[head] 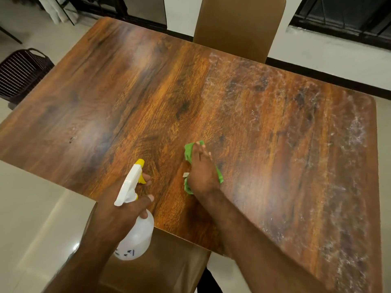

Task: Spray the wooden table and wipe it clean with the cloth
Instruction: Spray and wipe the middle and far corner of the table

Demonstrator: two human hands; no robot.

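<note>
The wooden table (148, 98) fills most of the view; its right part is covered in whitish wet streaks, its left part looks dry and glossy. My left hand (124, 206) grips a white spray bottle (137, 231) with a yellow nozzle and trigger, held over the table's near edge and aimed forward. My right hand (201, 170) lies flat on a green cloth (189, 154), pressing it onto the tabletop near the front middle. Most of the cloth is hidden under the hand.
A tan chair (239, 26) stands at the far side of the table. Another tan chair seat (165, 265) sits below the near edge. A dark slatted basket (21, 72) stands on the floor at the left. A dark window frame (342, 15) is at the back right.
</note>
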